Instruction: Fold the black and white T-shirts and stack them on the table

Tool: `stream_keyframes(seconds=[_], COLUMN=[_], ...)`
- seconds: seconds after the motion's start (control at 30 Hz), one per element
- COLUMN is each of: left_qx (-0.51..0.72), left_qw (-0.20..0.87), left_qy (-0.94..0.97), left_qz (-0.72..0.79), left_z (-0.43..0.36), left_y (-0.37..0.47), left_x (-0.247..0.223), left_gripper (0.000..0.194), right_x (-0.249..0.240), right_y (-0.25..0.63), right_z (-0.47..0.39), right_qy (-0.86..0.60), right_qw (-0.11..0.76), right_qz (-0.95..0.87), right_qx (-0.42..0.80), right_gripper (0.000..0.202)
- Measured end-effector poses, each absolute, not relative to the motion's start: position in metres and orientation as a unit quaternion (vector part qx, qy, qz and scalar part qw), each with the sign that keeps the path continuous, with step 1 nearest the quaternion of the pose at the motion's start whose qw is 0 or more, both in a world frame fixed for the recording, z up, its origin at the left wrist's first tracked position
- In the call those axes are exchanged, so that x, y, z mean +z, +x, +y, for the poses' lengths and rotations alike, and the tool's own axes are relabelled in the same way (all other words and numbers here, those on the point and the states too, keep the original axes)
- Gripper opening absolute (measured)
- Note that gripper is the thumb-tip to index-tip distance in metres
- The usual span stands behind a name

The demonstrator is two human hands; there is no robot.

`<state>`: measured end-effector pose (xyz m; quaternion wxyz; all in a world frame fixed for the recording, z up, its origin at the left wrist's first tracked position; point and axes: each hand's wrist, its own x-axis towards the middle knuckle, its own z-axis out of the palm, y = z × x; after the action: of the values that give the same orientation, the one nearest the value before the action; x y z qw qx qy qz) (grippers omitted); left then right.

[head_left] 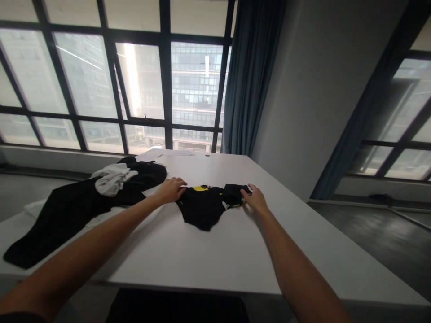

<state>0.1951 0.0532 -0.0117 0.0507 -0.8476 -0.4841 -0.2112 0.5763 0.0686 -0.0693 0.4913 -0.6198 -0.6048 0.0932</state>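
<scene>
A small black garment (pixel 203 207) lies partly spread on the white table (pixel 202 260), with a yellow patch near its top edge. Its exact kind I cannot make out. My left hand (pixel 171 190) is closed on its upper left corner. At the opposite end, my right hand (pixel 255 198) grips a bunched, folded part, where a little yellow-green and a small white tag show. Between the hands the cloth hangs toward me in a rounded point.
On the table's left side lies a pile of black clothes (pixel 81 197) with a crumpled white cloth (pixel 114 178) on top. Papers (pixel 177 153) lie at the far edge. Beyond stand windows, a blue curtain (pixel 247 80) and a grey pillar (pixel 303 98).
</scene>
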Motion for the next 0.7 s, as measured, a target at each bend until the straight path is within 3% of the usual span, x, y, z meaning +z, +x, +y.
stream_keyframes(seconds=[0.17, 0.23, 0.3, 0.37, 0.47, 0.6, 0.7], left_qx=[-0.087, -0.050, -0.050, -0.069, -0.145, -0.278, -0.415], left_qw=[-0.061, -0.068, -0.061, -0.067, -0.102, -0.112, -0.117], left_qy=[-0.867, -0.869, -0.881, -0.897, -0.894, -0.852, -0.779], left_qz=[-0.486, -0.488, -0.466, -0.431, -0.411, -0.429, -0.456], left_z=[0.035, 0.035, 0.039, 0.046, 0.060, 0.074, 0.077], left_y=[0.243, 0.251, 0.248, 0.235, 0.198, 0.147, 0.134], left_x=[-0.036, -0.041, -0.041, -0.039, -0.030, -0.013, -0.002], left_gripper=[0.091, 0.088, 0.066, 0.045, 0.030, 0.026, 0.030], right_x=[-0.071, -0.072, -0.072, -0.069, -0.067, -0.074, -0.081], right_y=[0.556, 0.556, 0.564, 0.581, 0.617, 0.654, 0.654], right_z=[0.063, 0.062, 0.064, 0.067, 0.073, 0.078, 0.082], right_qy=[-0.583, -0.613, -0.629, -0.646, -0.697, -0.729, -0.688], right_qw=[0.317, 0.263, 0.255, 0.312, 0.460, 0.574, 0.582], right_qz=[-0.747, -0.744, -0.734, -0.696, -0.550, -0.373, -0.426], right_qx=[0.047, 0.041, 0.039, 0.041, 0.013, 0.012, 0.080], right_gripper=[0.062, 0.046, 0.030, 0.026, 0.035, 0.040, 0.048])
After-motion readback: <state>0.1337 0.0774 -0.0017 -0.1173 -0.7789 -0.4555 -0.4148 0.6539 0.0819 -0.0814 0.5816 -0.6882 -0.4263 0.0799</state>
